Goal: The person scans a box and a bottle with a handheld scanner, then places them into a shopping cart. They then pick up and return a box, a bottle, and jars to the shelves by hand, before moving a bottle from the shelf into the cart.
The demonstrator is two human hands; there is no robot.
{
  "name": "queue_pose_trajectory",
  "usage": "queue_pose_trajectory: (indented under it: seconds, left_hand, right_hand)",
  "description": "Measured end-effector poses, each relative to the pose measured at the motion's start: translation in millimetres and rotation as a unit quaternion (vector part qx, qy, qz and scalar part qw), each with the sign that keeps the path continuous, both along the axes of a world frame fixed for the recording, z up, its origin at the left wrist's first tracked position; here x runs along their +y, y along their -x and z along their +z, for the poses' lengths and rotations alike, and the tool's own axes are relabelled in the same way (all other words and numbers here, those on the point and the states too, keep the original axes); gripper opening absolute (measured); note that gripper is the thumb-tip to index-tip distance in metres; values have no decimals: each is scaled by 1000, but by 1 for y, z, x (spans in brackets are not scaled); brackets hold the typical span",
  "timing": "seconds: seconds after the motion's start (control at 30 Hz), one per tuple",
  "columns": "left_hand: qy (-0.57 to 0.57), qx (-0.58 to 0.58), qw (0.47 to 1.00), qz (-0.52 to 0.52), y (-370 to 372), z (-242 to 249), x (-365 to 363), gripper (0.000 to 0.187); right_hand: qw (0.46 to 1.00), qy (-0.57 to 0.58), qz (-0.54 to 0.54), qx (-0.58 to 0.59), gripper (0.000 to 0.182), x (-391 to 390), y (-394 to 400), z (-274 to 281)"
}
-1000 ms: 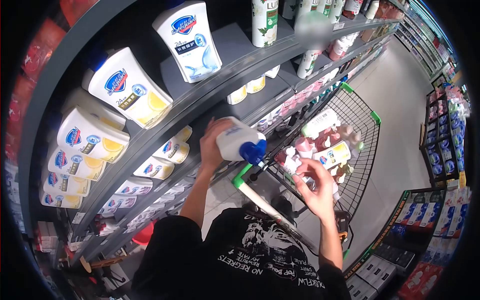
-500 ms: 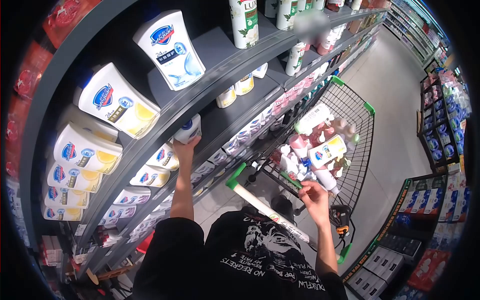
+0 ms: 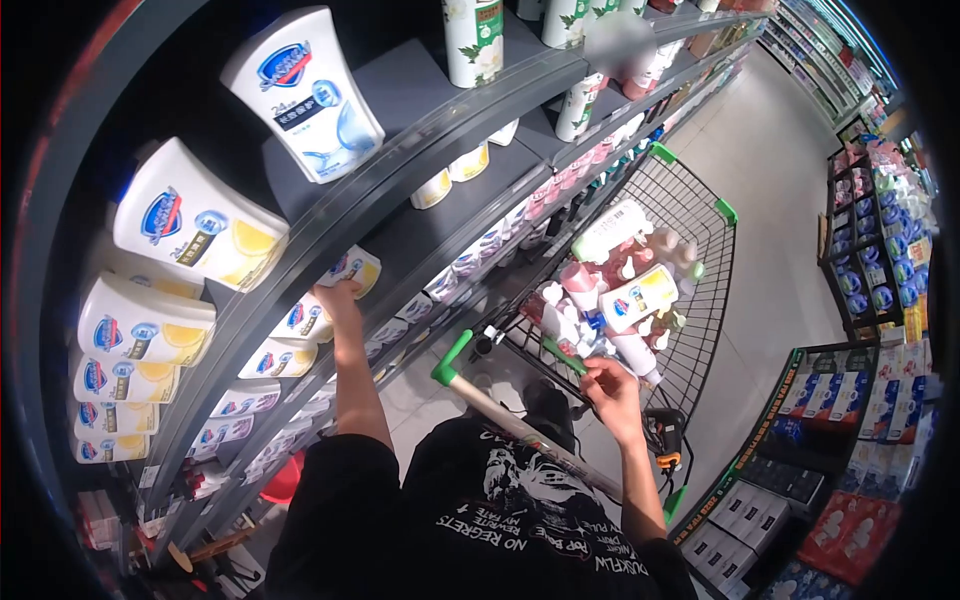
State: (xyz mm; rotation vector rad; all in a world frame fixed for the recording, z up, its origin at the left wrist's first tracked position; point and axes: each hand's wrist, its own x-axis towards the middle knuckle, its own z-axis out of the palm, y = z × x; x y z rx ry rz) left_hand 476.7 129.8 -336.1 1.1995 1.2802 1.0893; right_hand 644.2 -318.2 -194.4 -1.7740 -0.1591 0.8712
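On the middle shelf, my left hand [image 3: 340, 300] is closed on a white Safeguard bottle [image 3: 355, 270] with a yellow label, beside a row of similar bottles [image 3: 280, 358]. My right hand [image 3: 608, 388] is at the near end of the shopping cart [image 3: 700, 275], fingers curled together by a green part of its rim; what they hold, if anything, is hidden. Inside the cart lies a pile of bottles, among them a white and yellow Safeguard bottle [image 3: 638, 298] and a large white bottle [image 3: 610, 230].
Large Safeguard bottles [image 3: 305, 95] stand on the upper shelf [image 3: 400, 90] at left. The cart's handle [image 3: 520, 425] crosses in front of my body. A floor aisle [image 3: 765, 200] runs beyond the cart, with display racks [image 3: 870, 250] at right. A red object [image 3: 283, 480] is low at left.
My left hand has moved left and slightly down along the shelf, and the bottle in it now shows its label. The view has shifted a little; my right hand keeps its place by the cart.
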Motion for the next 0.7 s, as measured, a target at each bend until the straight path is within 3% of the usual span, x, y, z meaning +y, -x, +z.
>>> queue_pose_trajectory:
  seconds: [0.07,0.13,0.2,0.33,0.53,0.6,0.63,0.7]
  left_hand:
    - [37,6,999,-6,5,-13,4,71]
    - [91,-9,996,-16,-1,7,-3,69]
    - [89,-32,995,26,-5,-3,-2,75]
    - [93,-12,990,110,-6,-20,2,65]
    - [40,24,989,141,-4,-42,-3,55]
    - [-48,53,985,155,0,-54,1,52]
    - [-50,56,985,155,0,-52,1,52]
    - [38,100,978,178,0,-45,-1,49]
  right_hand:
    - [1000,-20,-4,11,24,0,-4,-1]
    - [1000,-18,-1,21,23,-1,-12,-4]
    - [999,-9,-9,43,22,-6,-23,-20]
    - [992,-41,-41,109,21,-19,-53,-58]
    - [977,164,-121,67,32,-43,-108,-123]
    - [959,166,-208,94,43,-55,-124,-153]
    - [948,173,-242,112,52,-67,-134,-179]
    - [938,195,-269,101,42,-73,-142,-201]
